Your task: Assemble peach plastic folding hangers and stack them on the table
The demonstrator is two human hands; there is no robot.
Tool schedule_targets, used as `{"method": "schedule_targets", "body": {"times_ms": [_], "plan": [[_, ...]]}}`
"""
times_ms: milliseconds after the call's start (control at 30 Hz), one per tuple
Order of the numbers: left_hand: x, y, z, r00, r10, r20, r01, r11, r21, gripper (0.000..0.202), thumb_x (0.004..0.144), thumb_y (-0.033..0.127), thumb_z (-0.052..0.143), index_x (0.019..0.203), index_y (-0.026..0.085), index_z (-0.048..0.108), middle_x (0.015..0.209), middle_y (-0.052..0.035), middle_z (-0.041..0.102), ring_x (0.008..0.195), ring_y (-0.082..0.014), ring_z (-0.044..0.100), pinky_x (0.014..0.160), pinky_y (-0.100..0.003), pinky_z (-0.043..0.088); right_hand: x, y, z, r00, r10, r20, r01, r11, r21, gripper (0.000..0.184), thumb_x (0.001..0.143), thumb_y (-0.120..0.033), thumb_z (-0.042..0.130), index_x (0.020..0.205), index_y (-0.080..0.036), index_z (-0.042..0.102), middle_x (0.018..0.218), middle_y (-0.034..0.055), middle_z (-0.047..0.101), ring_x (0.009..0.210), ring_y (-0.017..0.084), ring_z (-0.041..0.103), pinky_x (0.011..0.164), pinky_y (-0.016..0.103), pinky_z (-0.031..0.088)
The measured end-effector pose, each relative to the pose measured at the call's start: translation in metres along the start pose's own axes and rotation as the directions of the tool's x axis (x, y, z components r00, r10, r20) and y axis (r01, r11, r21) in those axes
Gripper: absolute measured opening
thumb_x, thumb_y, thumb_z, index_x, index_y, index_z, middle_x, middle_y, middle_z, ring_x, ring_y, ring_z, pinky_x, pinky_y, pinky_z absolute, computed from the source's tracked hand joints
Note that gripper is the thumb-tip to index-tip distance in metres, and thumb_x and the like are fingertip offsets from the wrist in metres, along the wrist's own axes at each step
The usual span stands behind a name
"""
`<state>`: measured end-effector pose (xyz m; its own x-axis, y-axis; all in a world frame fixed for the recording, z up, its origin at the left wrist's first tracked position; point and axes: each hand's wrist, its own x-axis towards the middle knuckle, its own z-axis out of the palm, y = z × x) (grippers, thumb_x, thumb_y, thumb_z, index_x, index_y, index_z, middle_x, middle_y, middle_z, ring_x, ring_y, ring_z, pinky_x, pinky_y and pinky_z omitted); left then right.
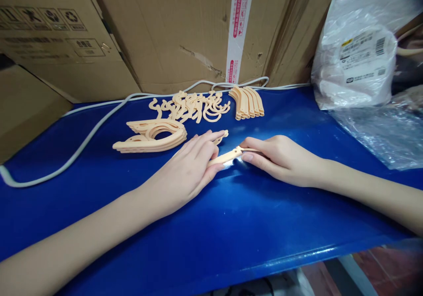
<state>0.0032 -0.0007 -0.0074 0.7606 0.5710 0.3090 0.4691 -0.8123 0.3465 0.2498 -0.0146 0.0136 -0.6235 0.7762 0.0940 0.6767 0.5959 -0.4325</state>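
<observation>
My left hand is closed on a beige plastic hanger piece, its fingers covering most of it. A rounded end of beige plastic shows past the index fingertip. In my right hand, thumb and fingers pinch a slim beige hanger arm, which meets the left piece at a joint with a small hole. Whether the two are locked together I cannot tell. Left of my hands lies a stack of beige hanger bodies. Behind are a heap of hooks and a row of curved hanger arms.
The blue table ends at a front edge below. Cardboard boxes stand along the back. A white cable runs across the left and rear. Clear plastic packaging with a label sits at the right.
</observation>
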Motion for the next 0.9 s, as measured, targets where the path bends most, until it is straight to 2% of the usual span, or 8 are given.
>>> {"method": "schedule_targets", "body": {"times_ms": [200,367,667,900], "plan": [[-0.0005,-0.0001,0.0012,0.999,0.051,0.008,-0.051,0.996,0.076,0.014,0.103,0.021,0.036,0.109,0.017,0.048,0.151,-0.0158,0.042,0.144,-0.0243,0.035,0.118,-0.054,0.033,0.0000,-0.0038,0.0041,1.000,0.017,-0.010,-0.016,0.999,0.030,0.031,0.103,-0.041,0.038,0.095,-0.018,0.056,0.063,-0.0015,0.058,0.051,0.012,0.053,0.051,0.024,0.027],[-0.0011,-0.0002,0.0023,0.996,0.088,-0.016,-0.085,0.990,0.114,0.019,0.104,0.024,0.034,0.106,0.018,0.052,0.152,-0.0144,0.041,0.144,-0.0254,0.035,0.119,-0.053,0.032,-0.0013,-0.0058,0.0065,1.000,0.004,-0.014,-0.004,0.999,0.050,0.030,0.103,-0.041,0.039,0.093,-0.018,0.055,0.066,-0.0004,0.061,0.053,0.012,0.055,0.052,0.023,0.030],[0.0011,0.0022,-0.0024,0.998,0.069,0.010,-0.070,0.993,0.097,0.023,0.103,0.024,0.037,0.101,0.016,0.058,0.150,-0.0160,0.045,0.141,-0.0284,0.041,0.117,-0.055,0.034,-0.0040,-0.0048,0.0071,0.992,-0.098,-0.079,0.090,0.990,-0.105,0.029,0.104,-0.034,0.039,0.108,-0.019,0.064,0.092,0.0061,0.074,0.075,0.017,0.070,0.064,0.025,0.044],[0.0002,0.0018,-0.0010,0.996,0.090,0.008,-0.090,0.990,0.107,0.024,0.104,0.025,0.035,0.100,0.015,0.057,0.150,-0.0179,0.045,0.142,-0.0292,0.039,0.117,-0.055,0.034,-0.0058,-0.0049,0.0074,0.986,-0.129,-0.105,0.108,0.978,-0.181,0.034,0.104,-0.031,0.039,0.118,-0.015,0.065,0.091,0.0075,0.073,0.074,0.018,0.071,0.062,0.025,0.046]]}}
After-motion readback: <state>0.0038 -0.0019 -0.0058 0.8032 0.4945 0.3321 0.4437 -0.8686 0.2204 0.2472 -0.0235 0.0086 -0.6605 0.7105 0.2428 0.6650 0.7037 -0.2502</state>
